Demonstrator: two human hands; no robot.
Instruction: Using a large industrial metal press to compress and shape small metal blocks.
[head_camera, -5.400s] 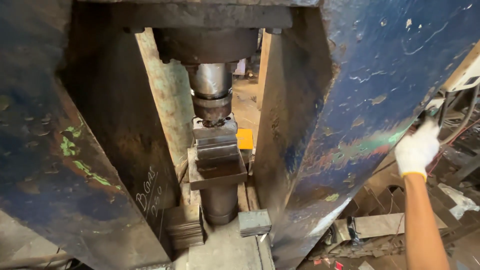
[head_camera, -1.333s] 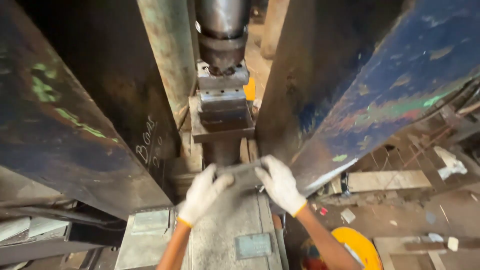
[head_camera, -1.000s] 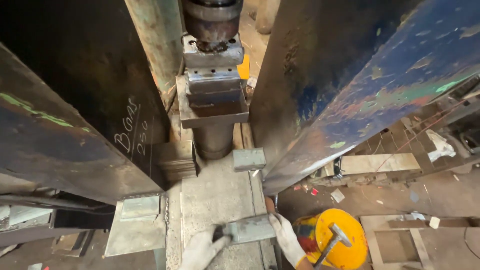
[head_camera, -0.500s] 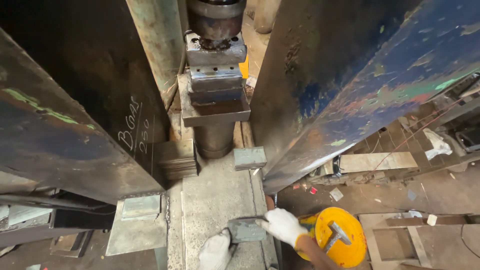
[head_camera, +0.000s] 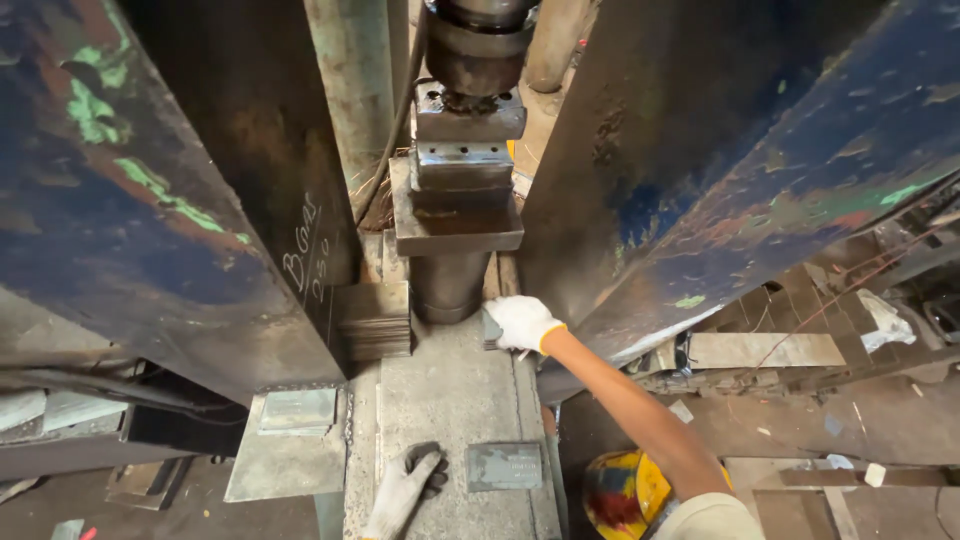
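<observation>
- Heavy blue-painted press walls (head_camera: 130, 200) flank a grey steel bed (head_camera: 450, 400), under a ram (head_camera: 470, 60) and die block (head_camera: 458, 215).
- Left hand (head_camera: 405, 487), gloved, lies flat and open on the bed, holding nothing, just beside a flat metal plate (head_camera: 504, 466).
- Right hand (head_camera: 521, 322), gloved, closes over a small metal block (head_camera: 491, 330) near the column base; fingers are best kept clear of the die.
- Yellow helmet (head_camera: 625, 492) and scrap (head_camera: 760, 350) crowd the right.
</observation>
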